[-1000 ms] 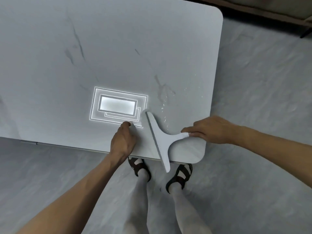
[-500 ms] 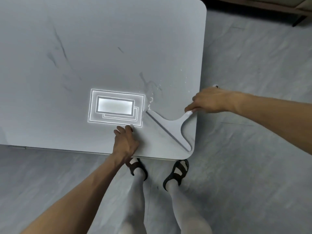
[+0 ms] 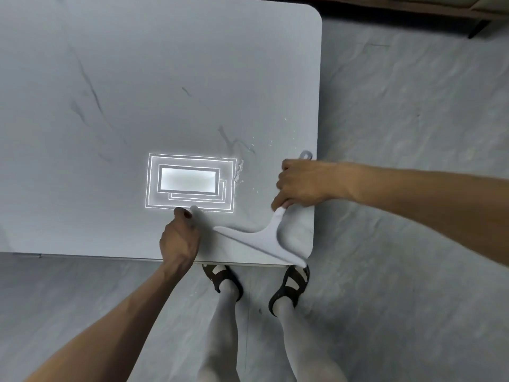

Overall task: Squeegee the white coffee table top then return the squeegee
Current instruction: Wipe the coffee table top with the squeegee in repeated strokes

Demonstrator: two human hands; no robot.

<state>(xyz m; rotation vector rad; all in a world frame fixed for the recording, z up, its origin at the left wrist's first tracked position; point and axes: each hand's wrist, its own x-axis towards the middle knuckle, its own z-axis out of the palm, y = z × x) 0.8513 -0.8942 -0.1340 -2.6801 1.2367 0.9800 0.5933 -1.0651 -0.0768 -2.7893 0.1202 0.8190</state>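
The white, grey-veined coffee table top [image 3: 137, 78] fills the upper left of the head view. A white T-shaped squeegee [image 3: 264, 239] lies with its blade near the table's front right corner, the blade's right end at the front edge. My right hand [image 3: 301, 184] is shut on the squeegee's handle, whose looped end sticks out above my knuckles. My left hand [image 3: 180, 237] rests on the table just left of the blade, fingers curled and pressed down, holding nothing. Water droplets [image 3: 242, 166] glint on the surface above the blade.
A bright rectangular reflection of a ceiling light [image 3: 190, 181] sits on the table top beside my left hand. My feet in dark sandals [image 3: 289, 285] stand on grey floor at the table's front edge. A dark furniture base [image 3: 413, 8] runs along the top right.
My right hand has swung the squeegee handle up and right, turning the blade from nearly upright to a slanted line and dragging it toward the front right corner. The left hand stayed pressed down.
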